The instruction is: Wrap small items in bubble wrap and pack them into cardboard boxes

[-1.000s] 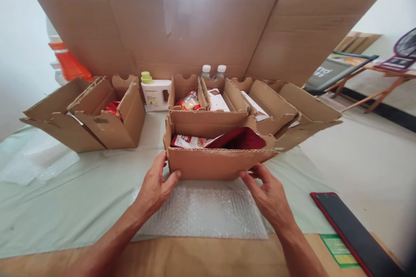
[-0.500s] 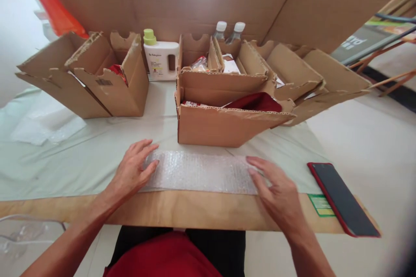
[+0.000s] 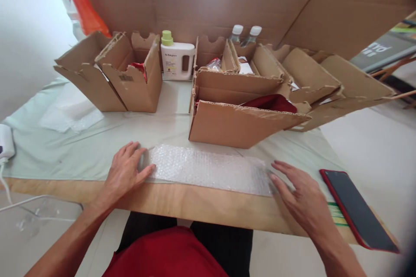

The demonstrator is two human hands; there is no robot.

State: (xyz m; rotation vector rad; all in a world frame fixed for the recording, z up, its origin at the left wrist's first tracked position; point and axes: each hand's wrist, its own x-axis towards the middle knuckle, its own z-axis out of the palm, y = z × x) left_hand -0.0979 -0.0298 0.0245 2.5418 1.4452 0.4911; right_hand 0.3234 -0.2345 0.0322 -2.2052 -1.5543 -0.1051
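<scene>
A long flat strip of bubble wrap (image 3: 208,169) lies along the front edge of the table, partly over the bare wood. At its left end rests my left hand (image 3: 126,168), fingers stretched out and the thumb at the strip's edge. My right hand (image 3: 300,190) is beside the right end, its fingers apart and the thumb close to the plastic; whether it touches cannot be made out. Neither hand grips anything. Just behind the strip stands an open cardboard box (image 3: 240,125) with dark red cloth (image 3: 271,103) inside.
Two cardboard bins (image 3: 136,91) stand at the back left, with a white bottle (image 3: 177,60) beside them. More bins (image 3: 312,69) fill the back right. Loose bubble wrap (image 3: 69,110) lies at left. A phone (image 3: 359,207) in a red case sits at the right edge.
The view has shifted, so the boxes appear farther right. My hands have moved farther apart, the right hand now just off the strip's right end. The bubble wrap still lies flat.
</scene>
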